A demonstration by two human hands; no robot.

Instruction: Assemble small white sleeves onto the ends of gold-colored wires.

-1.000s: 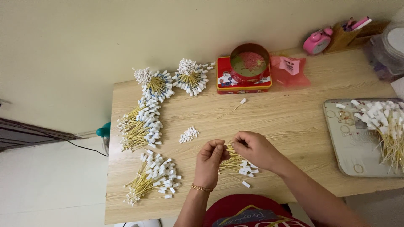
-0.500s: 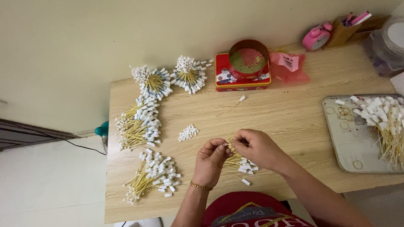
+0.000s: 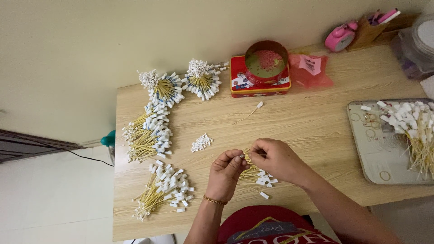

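Note:
My left hand and my right hand meet over the near middle of a wooden table. Together they pinch a thin yellow string with a small white tag between the fingertips. Just under the hands lies a small heap of tagged strings. A little pile of loose white tags sits to the left of my left hand.
Bundles of tagged yellow strings lie along the left side and near left, with fanned bundles at the back. A red tin with a round bowl, a pink bag, a metal tray of strings at right.
Both hands stay together at the same spot, with only small finger movements on the string. The view has shifted slightly.

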